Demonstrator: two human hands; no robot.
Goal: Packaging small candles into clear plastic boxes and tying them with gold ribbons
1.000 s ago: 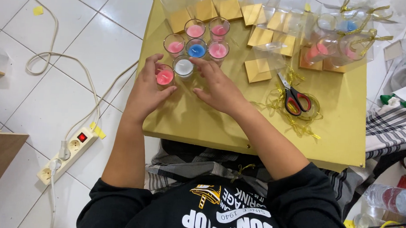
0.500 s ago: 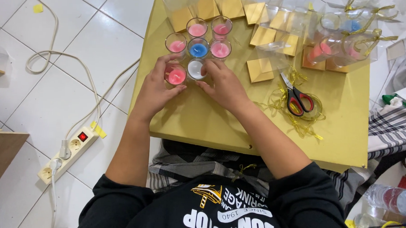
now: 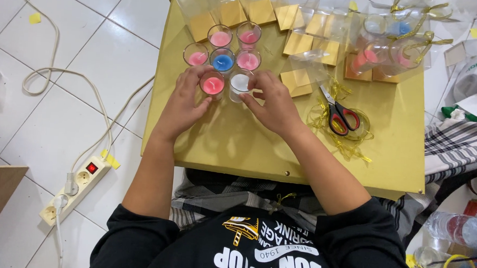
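on the gold square surface [image 3: 238, 144], seven small clear glass cups of wax cluster at the far left: the pink-filled glass cup [image 3: 213, 84] and the white-filled glass cup [image 3: 239, 83] stand nearest, side by side, the blue-filled glass cup [image 3: 222, 60] just behind them. right of the cluster lie the red-and-black scissors [image 3: 342, 115] on the tangled gold ribbon [image 3: 351, 139]. flat gold cardboard squares [image 3: 261, 11] line the far edge. the white power strip [image 3: 76, 189] lies on the floor, near left.

Seven glass candle cups in the cluster: five pink [image 3: 213, 85], one blue [image 3: 223, 62], one white [image 3: 240, 82]. One pair of scissors [image 3: 342, 115]. One power strip [image 3: 76, 189].
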